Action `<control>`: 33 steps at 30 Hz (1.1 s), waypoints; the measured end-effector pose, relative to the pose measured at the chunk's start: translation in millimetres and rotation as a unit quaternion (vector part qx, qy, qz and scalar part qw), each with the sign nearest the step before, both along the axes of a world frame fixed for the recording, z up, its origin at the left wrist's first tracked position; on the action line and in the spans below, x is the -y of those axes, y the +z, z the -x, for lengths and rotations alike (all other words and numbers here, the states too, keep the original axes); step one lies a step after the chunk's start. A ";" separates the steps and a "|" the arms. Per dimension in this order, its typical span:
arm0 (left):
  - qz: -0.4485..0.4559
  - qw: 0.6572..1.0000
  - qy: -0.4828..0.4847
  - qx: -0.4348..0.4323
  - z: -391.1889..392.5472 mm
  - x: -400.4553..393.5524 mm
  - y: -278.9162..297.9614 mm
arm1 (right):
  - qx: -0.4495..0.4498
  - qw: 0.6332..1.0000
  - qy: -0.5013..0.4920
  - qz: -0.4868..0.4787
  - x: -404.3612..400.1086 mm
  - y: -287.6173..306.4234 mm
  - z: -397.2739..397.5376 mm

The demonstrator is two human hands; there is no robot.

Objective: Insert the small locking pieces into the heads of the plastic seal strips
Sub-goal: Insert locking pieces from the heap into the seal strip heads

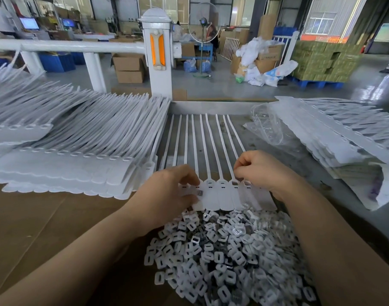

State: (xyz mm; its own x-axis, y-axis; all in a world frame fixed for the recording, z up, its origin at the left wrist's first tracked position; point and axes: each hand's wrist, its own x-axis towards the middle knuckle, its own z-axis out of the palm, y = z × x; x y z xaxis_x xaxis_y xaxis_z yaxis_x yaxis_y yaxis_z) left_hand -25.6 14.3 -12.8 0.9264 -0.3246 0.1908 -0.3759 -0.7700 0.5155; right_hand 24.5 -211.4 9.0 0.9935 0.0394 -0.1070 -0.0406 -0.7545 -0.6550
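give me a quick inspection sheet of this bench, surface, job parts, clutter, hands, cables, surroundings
surface: brown cardboard sheet over a grey bench.
job's things: joined row of white seal strips lying flat, tails pointing away; heap of small locking pieces just in front of it; strip stacks at left and right.
clutter: crumpled clear plastic bag beside the right stack.
hands: left hand pinches a locking piece at the strip heads; right hand curled, fingertips at the heads near the row's right end.
cables: nothing seen.
surroundings: white railing post, cardboard boxes, standing fan, blue pallet.
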 end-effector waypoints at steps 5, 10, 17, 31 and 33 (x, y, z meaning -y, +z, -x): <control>-0.023 0.999 0.003 0.032 -0.4 2.1 1.3 | 0.027 0.994 0.102 -0.034 -10.8 2.6 5.4; -0.025 0.998 0.001 0.049 -1.5 4.7 3.8 | 0.031 0.984 0.176 -0.017 -21.8 1.8 9.5; -0.075 0.997 -0.002 0.029 -8.6 14.2 1.8 | 0.049 0.982 0.184 -0.003 -26.0 -1.1 8.7; -0.066 0.997 -0.038 0.016 -10.4 12.1 -2.2 | 0.060 0.982 0.175 -0.021 -26.3 -1.3 8.1; -0.072 0.997 -0.040 0.003 -10.5 10.3 -0.8 | 0.060 0.983 0.174 -0.024 -26.4 -1.8 8.7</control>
